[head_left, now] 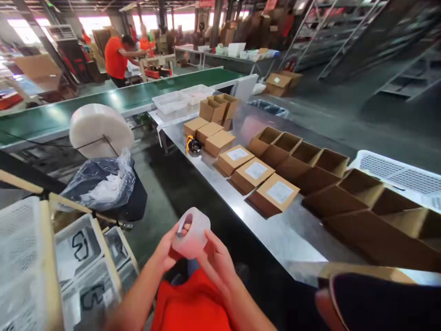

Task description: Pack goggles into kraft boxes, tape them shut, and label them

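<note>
A wide, whitish translucent roll of tape [197, 233] is held up in front of my red shirt. My left hand [171, 252] grips its left side, and fingertips show inside the hollow core. Against the right side of the roll, my right hand [217, 257] presses with its fingers and palm. To the right is a metal table [241, 209], where closed small cartons with white labels [273, 192] stand nearest my hands. A black tape dispenser with a yellow handle [193, 145] lies farther up the table edge.
Open cartons [306, 161] line the table's right side. White trays [171, 102] stand at its far end, beside a green conveyor [148, 89]. Left are a large wrap roll [99, 128], a bagged bin [103, 184] and crates [79, 243]. A dark-clothed person [382, 299] is close at lower right.
</note>
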`<state>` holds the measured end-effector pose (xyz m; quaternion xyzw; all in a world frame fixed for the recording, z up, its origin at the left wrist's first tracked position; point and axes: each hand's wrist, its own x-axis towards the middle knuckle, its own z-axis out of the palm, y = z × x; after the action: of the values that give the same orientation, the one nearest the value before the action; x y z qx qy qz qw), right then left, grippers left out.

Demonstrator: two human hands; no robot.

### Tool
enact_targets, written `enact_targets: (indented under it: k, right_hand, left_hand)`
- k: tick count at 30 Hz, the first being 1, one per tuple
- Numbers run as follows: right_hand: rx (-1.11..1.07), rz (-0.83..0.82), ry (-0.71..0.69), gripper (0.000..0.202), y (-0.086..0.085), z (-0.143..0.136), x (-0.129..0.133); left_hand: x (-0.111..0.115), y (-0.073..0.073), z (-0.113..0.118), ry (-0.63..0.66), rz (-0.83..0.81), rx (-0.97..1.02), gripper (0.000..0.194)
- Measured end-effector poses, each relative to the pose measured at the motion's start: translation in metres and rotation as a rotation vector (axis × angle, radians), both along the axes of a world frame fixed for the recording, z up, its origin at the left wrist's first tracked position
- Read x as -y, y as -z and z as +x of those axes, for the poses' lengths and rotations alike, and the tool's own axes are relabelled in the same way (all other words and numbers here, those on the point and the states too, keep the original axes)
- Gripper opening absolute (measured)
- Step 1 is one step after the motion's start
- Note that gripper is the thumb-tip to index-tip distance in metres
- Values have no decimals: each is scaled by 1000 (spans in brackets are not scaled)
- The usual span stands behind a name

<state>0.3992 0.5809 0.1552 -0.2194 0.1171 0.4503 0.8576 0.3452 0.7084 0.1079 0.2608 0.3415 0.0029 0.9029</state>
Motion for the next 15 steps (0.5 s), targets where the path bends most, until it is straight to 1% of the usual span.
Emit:
enact_targets:
  k: [2, 3, 4, 7, 9, 10, 12, 15]
  right_hand:
    - [-40, 17, 40, 31, 2, 31, -33]
    - [-83, 25, 47, 29, 6, 48, -51]
    - [-140, 29, 42, 27, 11, 67, -69]
    - [-293, 18, 1, 26, 31, 130, -131]
    - [-314, 16, -28, 23, 41, 171, -178]
    - [-299, 27, -49, 20, 43, 191, -201]
    - [-262, 63, -109, 16, 42, 229, -246]
    - [-250, 107, -234, 23, 31, 279, -299]
  left_hand:
    - [-32, -8, 24, -19, -52, -14, 35]
    - [-49, -11, 36, -42, -34, 10, 39]
    - [-68, -14, 49, -53, 26, 47, 43]
    - [-127, -19, 94, -71, 301, 116, 53]
    - [-165, -21, 128, -114, 516, 66, 60]
    - [-183, -23, 146, -150, 628, 30, 63]
    - [-214, -29, 180, -217, 841, -14, 64]
    - [-252, -42, 225, -262, 1078, 16, 53]
